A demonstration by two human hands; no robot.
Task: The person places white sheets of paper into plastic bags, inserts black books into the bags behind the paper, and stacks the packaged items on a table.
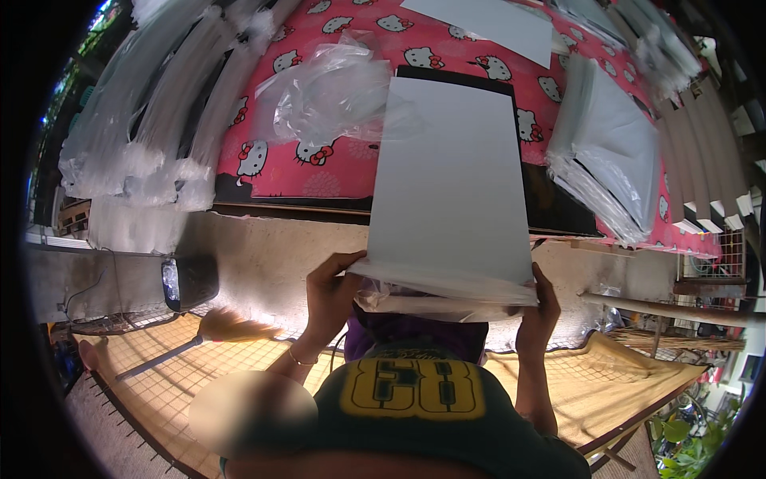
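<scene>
A large white sheet [455, 168] lies partly on the table and juts past its front edge toward me. A black sheet [447, 76] shows from under its far edge. Crinkled clear plastic, which looks like a bag [447, 294], is wrapped around the sheet's near end. My left hand [331, 291] pinches the plastic at the left corner, and my right hand [542, 307] grips it at the right corner. Most of the fingers are hidden behind the plastic. How far the plastic reaches along the sheet I cannot tell.
A pink patterned cloth [335, 172] covers the table. Loose clear plastic [327, 96] lies left of the sheet. Plastic stacks hang at the left [152, 120], with a sleeved stack [606, 152] at the right. Another white sheet [487, 24] lies farther back. A broom [215, 329] rests below left.
</scene>
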